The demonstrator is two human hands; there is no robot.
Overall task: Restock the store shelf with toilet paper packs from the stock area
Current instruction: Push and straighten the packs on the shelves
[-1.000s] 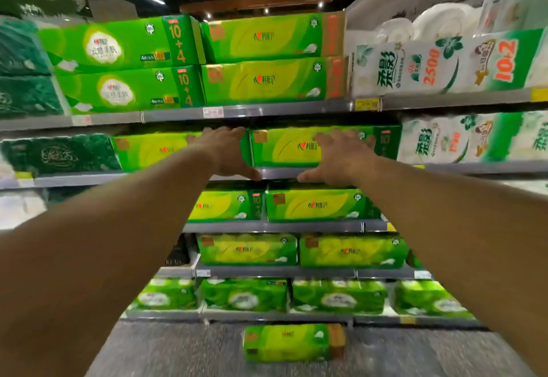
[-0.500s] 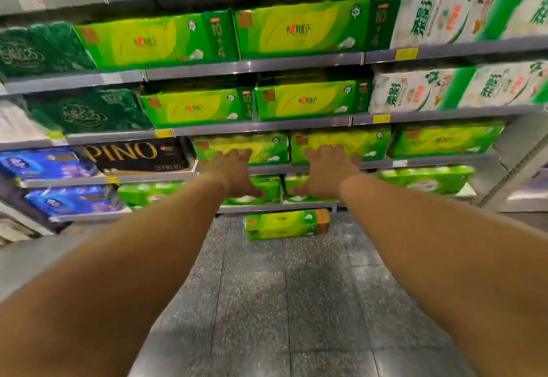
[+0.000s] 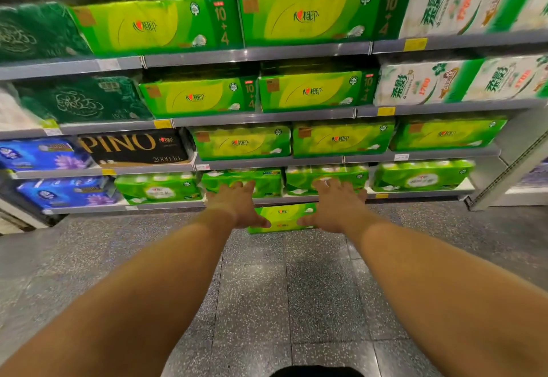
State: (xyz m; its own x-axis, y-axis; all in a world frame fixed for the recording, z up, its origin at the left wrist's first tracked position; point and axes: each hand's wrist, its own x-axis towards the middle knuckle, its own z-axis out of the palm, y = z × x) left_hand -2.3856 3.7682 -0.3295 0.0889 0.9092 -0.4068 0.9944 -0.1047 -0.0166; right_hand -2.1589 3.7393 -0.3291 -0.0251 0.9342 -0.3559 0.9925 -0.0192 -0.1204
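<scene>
Two spread grips, left hand (image 3: 237, 204) and right hand (image 3: 335, 204), empty, reaching toward green pack (image 3: 281, 218) lying on floor (image 3: 267, 287) just below bottom shelf (image 3: 178, 205). Best clamped at both short ends, palms flat, lifted level to avoid sagging wrap.

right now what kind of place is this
Most likely a supermarket aisle for paper goods. Tiered metal shelves carry rows of packaged tissue and toilet paper, such as the green packs, with yellow price tags clipped to the shelf edges. One green pack sits on the speckled floor between both hands.
</scene>
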